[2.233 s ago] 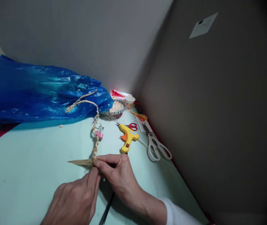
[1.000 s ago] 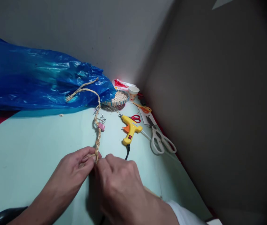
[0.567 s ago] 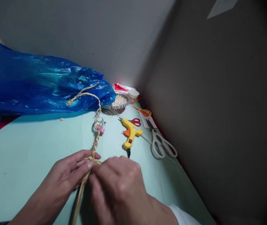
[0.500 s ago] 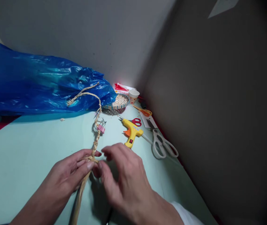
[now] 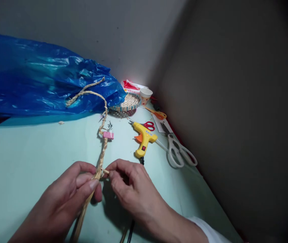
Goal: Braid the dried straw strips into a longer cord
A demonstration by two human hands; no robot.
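A tan braided straw cord [image 5: 103, 148] runs from the blue bag down to my hands, its loose strands trailing toward the bottom edge. My left hand [image 5: 70, 189] pinches the braid between thumb and fingers where the loose strands begin. On the other side, my right hand [image 5: 133, 185] grips a short strand [image 5: 105, 171] that sticks out of the braid. A pink binder clip [image 5: 108, 135] is fastened to the cord farther up. The cord's far part loops over the blue plastic bag [image 5: 40, 77].
Right of the cord lie a yellow glue gun [image 5: 145, 137], red-handled scissors [image 5: 149, 126], large white-handled scissors [image 5: 179, 152] and orange scissors [image 5: 159, 114]. A woven basket [image 5: 131, 102] and paper cup [image 5: 146, 95] stand at the back. A dark wall [image 5: 235, 118] borders the right.
My right thumb and finger have closed on the short strand and now hold it out to the right. The view has shifted slightly, and the pink clip has turned to face me more.
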